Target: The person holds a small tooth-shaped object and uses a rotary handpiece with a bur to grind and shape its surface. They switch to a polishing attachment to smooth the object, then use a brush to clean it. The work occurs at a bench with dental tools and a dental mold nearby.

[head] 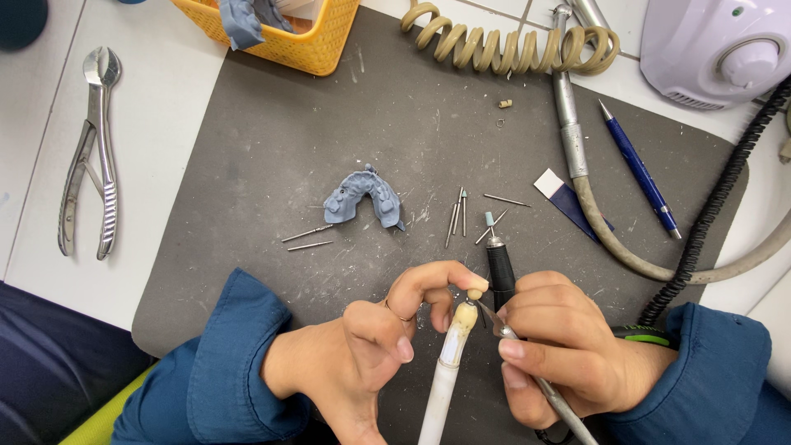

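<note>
A white rod (445, 363) is gripped by the left hand (371, 346); a thin metal tool (527, 371) is pinched in the right hand (560, 346) fingers.

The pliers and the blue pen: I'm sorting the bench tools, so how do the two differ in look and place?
The pliers are bare shiny metal with two curved handles; the blue pen is a single slim blue stick with a silver tip. The pliers lie on the white table left of the grey mat; the pen lies at the mat's right side, slanted. Both lie untouched, away from the hands.
</note>
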`<state>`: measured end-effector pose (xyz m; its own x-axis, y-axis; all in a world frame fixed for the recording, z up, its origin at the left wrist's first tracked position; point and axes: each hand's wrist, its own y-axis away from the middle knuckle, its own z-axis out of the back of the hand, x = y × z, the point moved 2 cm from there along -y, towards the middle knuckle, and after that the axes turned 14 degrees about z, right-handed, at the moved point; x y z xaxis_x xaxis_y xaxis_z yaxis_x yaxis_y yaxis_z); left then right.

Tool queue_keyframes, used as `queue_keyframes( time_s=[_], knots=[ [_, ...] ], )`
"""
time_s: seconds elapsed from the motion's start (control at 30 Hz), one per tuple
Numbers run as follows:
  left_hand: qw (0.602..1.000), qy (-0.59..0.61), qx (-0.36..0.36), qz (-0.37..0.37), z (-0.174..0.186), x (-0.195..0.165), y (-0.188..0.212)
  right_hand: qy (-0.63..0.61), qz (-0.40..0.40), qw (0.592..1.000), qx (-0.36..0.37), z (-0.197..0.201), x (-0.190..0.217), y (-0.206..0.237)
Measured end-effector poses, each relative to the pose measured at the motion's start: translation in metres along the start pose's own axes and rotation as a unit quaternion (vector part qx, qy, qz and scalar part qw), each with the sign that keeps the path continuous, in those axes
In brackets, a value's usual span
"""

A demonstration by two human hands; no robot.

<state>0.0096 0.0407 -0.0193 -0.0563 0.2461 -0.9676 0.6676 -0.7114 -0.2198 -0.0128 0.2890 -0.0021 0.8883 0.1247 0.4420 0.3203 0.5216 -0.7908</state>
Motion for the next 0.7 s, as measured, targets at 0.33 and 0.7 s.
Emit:
queue_keyframes(
  time_s=[0.33, 0.7],
  knots=[
    [1.0, 0.002, -0.001, 0.004, -0.0001, -0.0005, -0.0001, 0.004, 0.014, 1.0, -0.003, 0.0006, 0.0008, -0.0017],
    [1.0, 0.0, 0.001, -0.001, 0.0004, 0.0001, 0.0002, 0.001, 0.01, 1.0, 0.005, 0.0002, 0.0001, -0.0029]
  ],
)
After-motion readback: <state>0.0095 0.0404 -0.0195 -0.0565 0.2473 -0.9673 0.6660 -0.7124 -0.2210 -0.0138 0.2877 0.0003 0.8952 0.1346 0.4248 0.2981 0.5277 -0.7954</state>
